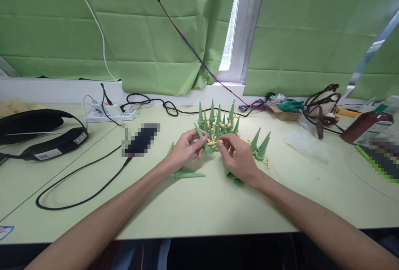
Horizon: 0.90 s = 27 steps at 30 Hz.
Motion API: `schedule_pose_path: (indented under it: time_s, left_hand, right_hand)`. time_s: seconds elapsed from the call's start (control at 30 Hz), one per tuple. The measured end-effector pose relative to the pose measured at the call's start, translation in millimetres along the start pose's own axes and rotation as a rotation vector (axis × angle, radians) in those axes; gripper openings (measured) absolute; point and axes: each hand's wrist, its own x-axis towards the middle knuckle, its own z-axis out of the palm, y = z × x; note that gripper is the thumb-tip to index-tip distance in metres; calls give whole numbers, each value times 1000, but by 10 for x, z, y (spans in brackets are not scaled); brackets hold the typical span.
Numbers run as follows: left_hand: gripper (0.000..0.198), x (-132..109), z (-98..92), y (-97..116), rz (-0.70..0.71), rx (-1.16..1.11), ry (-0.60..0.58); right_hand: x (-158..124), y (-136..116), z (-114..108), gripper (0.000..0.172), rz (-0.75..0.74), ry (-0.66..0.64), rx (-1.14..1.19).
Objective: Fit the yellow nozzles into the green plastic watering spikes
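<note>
My left hand (186, 148) is closed around a green plastic cone (198, 130), which leans with its tip up and to the left. Right beside it, my right hand (239, 155) pinches at a small yellow plastic piece (212, 142) near the cone's wide end; the fingers partly hide the contact. Behind both hands stands a cluster of upright green cones (212, 114) with small yellow pieces among them. One cone (190, 175) lies on its side below my left hand. Open-ended green cones (238, 182) lie under my right wrist, partly covered.
More green cones (263, 147) stand to the right, near a loose yellow piece (268, 163). Leftward are a blurred dark device (141, 140) on a cable, a power strip (114, 114) and a black headset (52, 139). Plastic wrap (307, 143) and a brown bottle (366, 125) are at right.
</note>
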Motion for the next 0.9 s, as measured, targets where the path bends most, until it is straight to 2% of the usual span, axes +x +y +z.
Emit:
schedule_pose_path:
  time_s: [0.5, 0.9]
  left_hand:
    - [32, -40, -1, 46, -17, 71, -64]
    - [30, -24, -2, 19, 36, 224, 3]
  right_hand:
    - [-16, 32, 19, 12, 19, -52, 11]
    - [-18, 20, 12, 14, -5, -76, 24]
